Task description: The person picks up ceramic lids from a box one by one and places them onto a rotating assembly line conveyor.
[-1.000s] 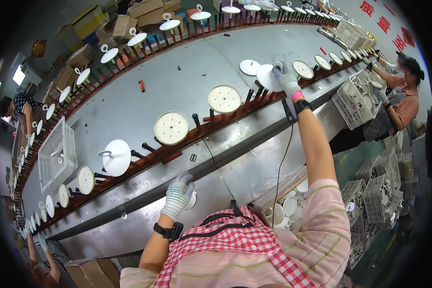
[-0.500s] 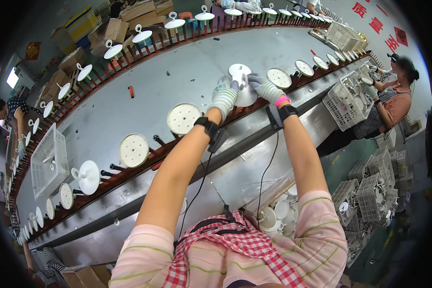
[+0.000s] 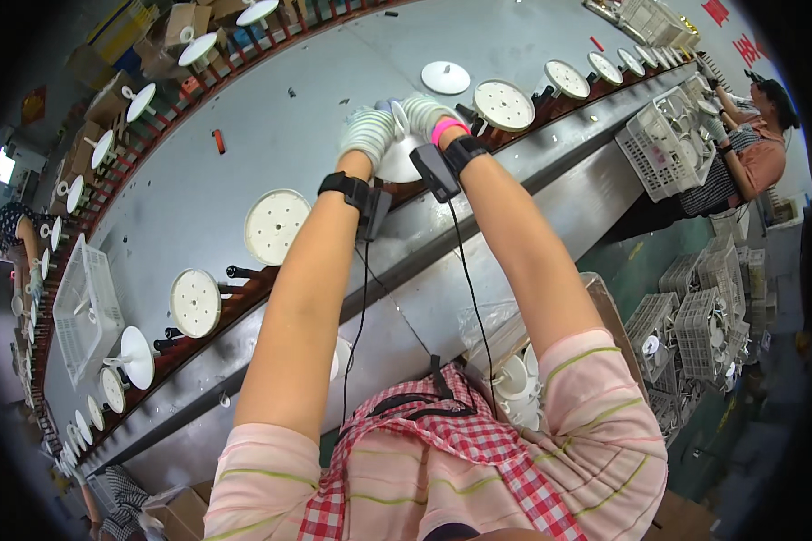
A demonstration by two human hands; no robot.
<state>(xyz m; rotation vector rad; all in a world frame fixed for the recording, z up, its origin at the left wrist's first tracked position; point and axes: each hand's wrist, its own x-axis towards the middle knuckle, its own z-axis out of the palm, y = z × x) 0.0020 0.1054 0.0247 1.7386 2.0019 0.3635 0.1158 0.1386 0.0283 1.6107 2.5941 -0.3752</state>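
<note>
A: So, starting at nine o'clock, we have the white mesh basket (image 3: 83, 311) lying on the bench (image 3: 334, 99), and along the near rail a row of white perforated discs (image 3: 277, 225) standing on their pegs.

B: Right. Then our left hand (image 3: 368, 133), gloved, sits just left of centre at about twelve o'clock. We see its fingers curled over the top edge of the white round lamp part (image 3: 399, 162), which stands on the rail between both wrists.

A: And our right hand (image 3: 426, 113)?

B: Also gloved, closed on the same part from the other side, fingers bent toward the left hand's. Whether the fingertips pinch the rim or press flat on it, we cannot tell; the gloves hide that.

A: How would we judge it handles?

B: It looks like thin moulded plastic: light, stiff, fairly smooth. The knit gloves should give us grip. We would take it by the rim at opposite sides, as both hands sit now, and not squeeze the middle, since a thin shell could flex or crack.

A: Further right?

B: At one o'clock more discs (image 3: 503, 105) on pegs, then at two o'clock a white crate (image 3: 660, 153), and beside it another person (image 3: 756, 149) working at the same line.
</note>
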